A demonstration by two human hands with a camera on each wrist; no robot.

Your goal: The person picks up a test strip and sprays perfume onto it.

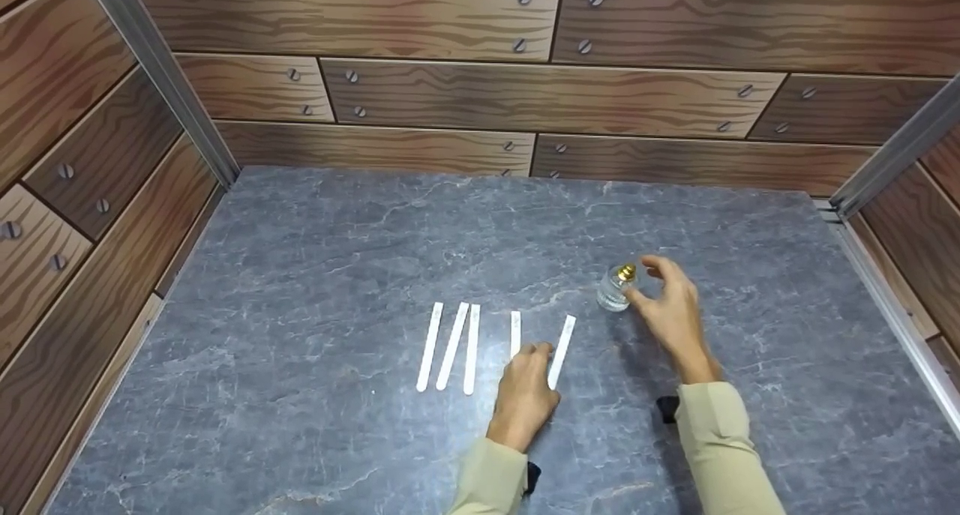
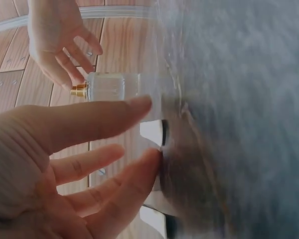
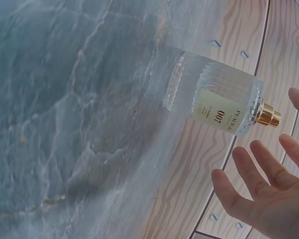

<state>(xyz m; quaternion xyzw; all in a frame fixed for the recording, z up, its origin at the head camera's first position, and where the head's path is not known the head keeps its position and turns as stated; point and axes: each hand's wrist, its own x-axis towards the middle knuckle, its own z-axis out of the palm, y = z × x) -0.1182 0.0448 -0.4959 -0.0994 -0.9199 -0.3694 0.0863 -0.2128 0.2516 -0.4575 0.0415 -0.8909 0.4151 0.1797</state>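
Bottle (image 1: 614, 296) probably slick, breakable glass, grip mid-body; right hand (image 1: 673, 309) wide beside it, left hand (image 1: 523, 389) parted near strips (image 1: 562, 352).

Five strips (image 1: 472, 350) lie left of and before the bottle (image 1: 614, 294), the right hand (image 1: 673, 309) right of it, the wall (image 1: 480, 91) behind.

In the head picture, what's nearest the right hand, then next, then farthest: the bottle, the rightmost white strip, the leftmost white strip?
1. Bottle: just left of the right hand.
2. Rightmost white strip: beside the left hand.
3. Leftmost white strip: left end of the row.
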